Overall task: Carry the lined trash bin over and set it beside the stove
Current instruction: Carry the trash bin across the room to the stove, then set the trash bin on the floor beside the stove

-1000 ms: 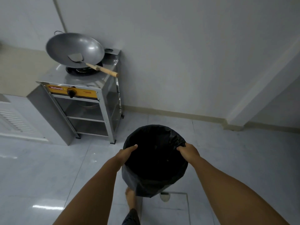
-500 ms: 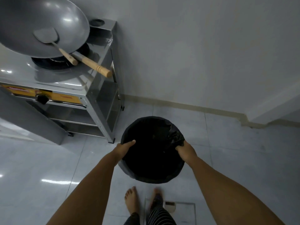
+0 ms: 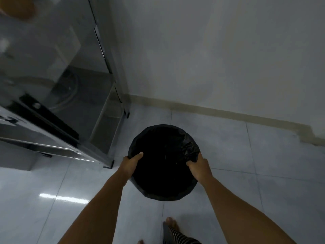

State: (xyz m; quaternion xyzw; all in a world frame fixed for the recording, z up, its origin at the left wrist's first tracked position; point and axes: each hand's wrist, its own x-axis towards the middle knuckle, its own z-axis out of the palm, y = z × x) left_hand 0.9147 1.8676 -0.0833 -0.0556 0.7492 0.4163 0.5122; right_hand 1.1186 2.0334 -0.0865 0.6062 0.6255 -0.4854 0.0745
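The trash bin (image 3: 164, 136), round and lined with a black bag, is low over the floor tiles just right of the stove's front right leg. My left hand (image 3: 130, 164) grips its left rim, thumb over the edge. On the right rim my right hand (image 3: 199, 167) holds the bunched bag. The steel stove (image 3: 73, 106) fills the left of the view, seen from above and close; its glass side panel faces the bin. Whether the bin's base touches the floor is hidden.
A white wall with a beige skirting (image 3: 228, 114) runs behind the bin and steps out at the right. Glossy grey floor tiles (image 3: 272, 173) spread to the right and front. My bare foot (image 3: 171, 224) and striped trouser leg show at the bottom.
I have stepped closer and bent down: the stove now looms at the left, its top and wok out of view. The bin has come lower beside the stove's leg, both hands still on it.
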